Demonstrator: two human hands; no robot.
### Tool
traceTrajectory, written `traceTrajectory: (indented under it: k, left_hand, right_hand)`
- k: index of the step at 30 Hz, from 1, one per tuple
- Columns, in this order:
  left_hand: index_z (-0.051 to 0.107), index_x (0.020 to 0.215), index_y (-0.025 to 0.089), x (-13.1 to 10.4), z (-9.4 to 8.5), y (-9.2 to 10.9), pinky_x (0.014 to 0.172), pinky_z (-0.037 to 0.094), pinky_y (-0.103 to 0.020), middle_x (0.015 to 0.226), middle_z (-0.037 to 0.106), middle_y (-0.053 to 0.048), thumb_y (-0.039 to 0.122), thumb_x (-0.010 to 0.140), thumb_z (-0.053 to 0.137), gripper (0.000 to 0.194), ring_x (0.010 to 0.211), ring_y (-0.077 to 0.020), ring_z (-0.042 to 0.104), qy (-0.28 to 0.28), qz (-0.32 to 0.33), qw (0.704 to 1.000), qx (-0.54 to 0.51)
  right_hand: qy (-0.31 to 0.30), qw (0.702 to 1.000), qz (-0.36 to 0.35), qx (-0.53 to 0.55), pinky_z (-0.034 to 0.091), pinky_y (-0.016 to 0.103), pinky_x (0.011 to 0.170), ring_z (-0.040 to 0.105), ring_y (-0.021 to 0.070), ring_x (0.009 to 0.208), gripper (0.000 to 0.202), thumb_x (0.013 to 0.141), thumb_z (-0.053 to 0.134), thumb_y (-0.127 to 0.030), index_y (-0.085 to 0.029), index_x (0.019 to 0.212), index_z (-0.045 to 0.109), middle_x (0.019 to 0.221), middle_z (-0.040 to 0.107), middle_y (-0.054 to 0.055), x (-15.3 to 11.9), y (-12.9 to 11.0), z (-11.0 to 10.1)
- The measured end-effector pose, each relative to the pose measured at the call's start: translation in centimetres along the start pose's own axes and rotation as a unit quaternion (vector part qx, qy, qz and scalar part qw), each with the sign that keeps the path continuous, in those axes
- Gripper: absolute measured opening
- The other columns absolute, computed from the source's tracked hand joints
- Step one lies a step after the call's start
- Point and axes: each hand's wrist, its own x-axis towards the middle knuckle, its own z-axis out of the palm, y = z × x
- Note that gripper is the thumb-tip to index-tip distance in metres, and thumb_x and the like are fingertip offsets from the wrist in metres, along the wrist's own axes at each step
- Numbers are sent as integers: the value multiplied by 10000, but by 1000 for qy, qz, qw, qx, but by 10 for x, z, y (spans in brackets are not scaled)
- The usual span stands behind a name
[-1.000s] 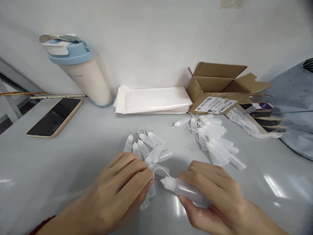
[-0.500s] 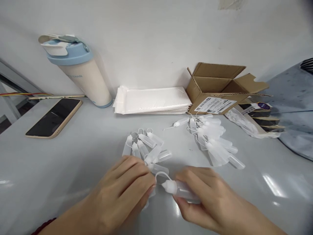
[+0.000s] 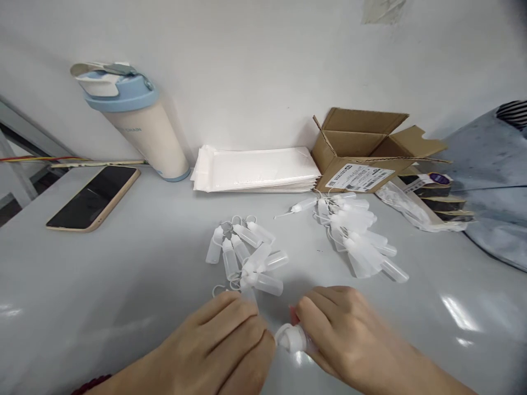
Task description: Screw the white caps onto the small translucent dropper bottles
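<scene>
My right hand (image 3: 341, 329) is wrapped round a small clear squeeze bottle with a white cap (image 3: 292, 338), whose body is mostly hidden in the fingers. Close beside it, my left hand (image 3: 230, 345) is closed with bent fingers at the cap end; whatever it grips is hidden. Just beyond the left hand lies a loose group of small translucent bottles (image 3: 267, 283) with thin looped cap straps. A second heap of similar bottles (image 3: 354, 219) lies farther back on the right.
A stack of white padded envelopes (image 3: 259, 167) lies against the wall beside an open cardboard box (image 3: 349, 164). A phone (image 3: 94, 197) and a cream tumbler with a blue lid (image 3: 144, 126) are at left. A tray with dark packs (image 3: 436, 203) and grey-blue fabric (image 3: 489, 181) are at right.
The held bottle has turned so its cap points more toward me, and both hands have come slightly nearer. The cap strap no longer shows as a tall loop. More of the near bottle group is uncovered.
</scene>
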Motion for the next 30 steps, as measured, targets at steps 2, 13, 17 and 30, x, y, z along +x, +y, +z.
traceTrajectory:
  k: [2,13,17,30]
  left_hand:
    - [625,841,132,2,0,-1,754,530,-377,707,673,-27,5,946,352,319,696,-190,628,-16,9,1000,22]
    - [642,878,115,3,4,-11,789,492,-387,772,686,-58,-4,938,289,377,720,-203,587,-64,35,997,2]
    - [621,845,120,3,2,-10,727,499,-361,733,641,-46,-29,884,375,290,691,-182,541,-72,11,995,-68]
    - [591,819,130,8,-2,-31,651,455,-349,703,603,-41,20,904,460,190,694,-189,502,-57,-9,997,-42]
  right_hand:
    - [0,1000,-2,-8,234,316,415,405,155,419,368,866,367,-9,-181,585,530,512,507,-1,0,-1,2]
    - [-21,1000,9,-3,277,300,394,473,152,417,343,814,319,-1,-186,610,522,529,542,0,2,-3,8]
    - [-29,999,16,5,285,295,399,489,147,432,349,883,309,-53,-190,638,517,549,558,-3,3,-3,8]
    - [-53,996,63,34,250,290,416,406,137,420,329,969,334,-198,-204,668,467,541,491,-24,3,7,1]
